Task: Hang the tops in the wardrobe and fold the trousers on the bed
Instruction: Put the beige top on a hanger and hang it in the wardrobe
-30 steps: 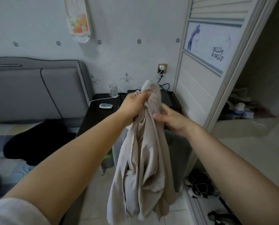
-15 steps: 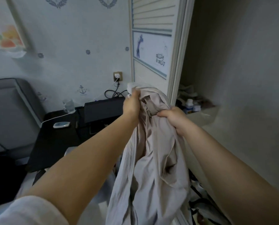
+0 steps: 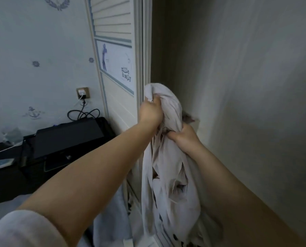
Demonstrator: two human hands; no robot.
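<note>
View is being swung further right than half a second ago; the bed's headboard is gone and the wardrobe (image 3: 219, 68) opening is now being faced. The beige garment (image 3: 168, 175) is being held at its edge, long axis vertical, bunched top up, loose end down. Fingers of left hand (image 3: 151, 111) and right hand (image 3: 183, 135) are being kept clamped on the cloth.

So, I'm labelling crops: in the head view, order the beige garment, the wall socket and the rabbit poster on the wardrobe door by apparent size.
1. beige garment, nearest the camera, which inflates it
2. rabbit poster
3. wall socket
</note>
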